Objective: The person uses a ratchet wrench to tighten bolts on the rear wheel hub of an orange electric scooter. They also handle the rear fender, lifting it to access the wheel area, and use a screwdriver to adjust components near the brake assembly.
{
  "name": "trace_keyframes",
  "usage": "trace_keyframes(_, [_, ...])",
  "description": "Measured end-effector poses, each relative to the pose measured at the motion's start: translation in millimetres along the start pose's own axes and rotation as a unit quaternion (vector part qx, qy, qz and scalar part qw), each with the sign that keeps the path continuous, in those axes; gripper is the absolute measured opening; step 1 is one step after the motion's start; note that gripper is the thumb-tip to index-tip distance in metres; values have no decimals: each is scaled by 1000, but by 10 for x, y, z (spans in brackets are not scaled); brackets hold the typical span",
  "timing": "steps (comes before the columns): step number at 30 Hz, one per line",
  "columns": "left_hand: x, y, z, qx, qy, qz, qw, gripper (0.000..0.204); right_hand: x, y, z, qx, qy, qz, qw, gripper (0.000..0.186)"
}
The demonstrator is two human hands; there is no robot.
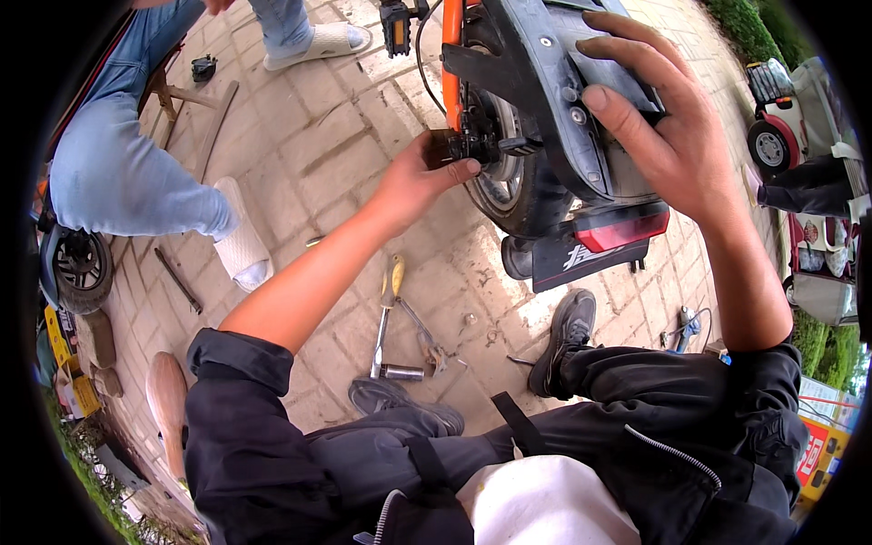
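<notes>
A scooter or bike with an orange frame tube [451,73] and a black rear wheel [509,195] stands at the top centre. My left hand [427,177] grips the black fitting [475,138] at the wheel's hub, thumb in front and fingers partly hidden behind it. My right hand [677,145] lies over the black rear deck [581,154], fingers apart and loosely bent, thumb near its bolts. A red tail light [618,229] and a black mudflap [581,268] are below the deck. On the paving under my left forearm lie a yellow-handled screwdriver [393,280] and a metal socket [402,371].
Another person in jeans and white slides [242,236] is at the left, beside a wheel [80,268] and a dark bar [177,280]. A further person's dark-clad leg [804,186] and small vehicles [772,145] are at the right. A blue-handled tool [683,329] lies right of my feet.
</notes>
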State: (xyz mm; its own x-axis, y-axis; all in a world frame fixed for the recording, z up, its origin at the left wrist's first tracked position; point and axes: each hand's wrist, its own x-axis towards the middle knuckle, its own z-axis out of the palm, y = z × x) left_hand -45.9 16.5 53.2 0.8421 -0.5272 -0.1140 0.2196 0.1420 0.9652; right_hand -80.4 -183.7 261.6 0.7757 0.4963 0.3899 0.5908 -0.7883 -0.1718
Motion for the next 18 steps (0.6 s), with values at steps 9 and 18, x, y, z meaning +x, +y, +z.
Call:
trace_keyframes(9, [87,-121,-7,-90,-20,-10,996,52,46,-113,-65,-28,-37,35,998,29])
trace_keyframes(18, [129,-129,58,-97,2,-9,995,44,-13,-59,-30,-3,-3,28,1000,29])
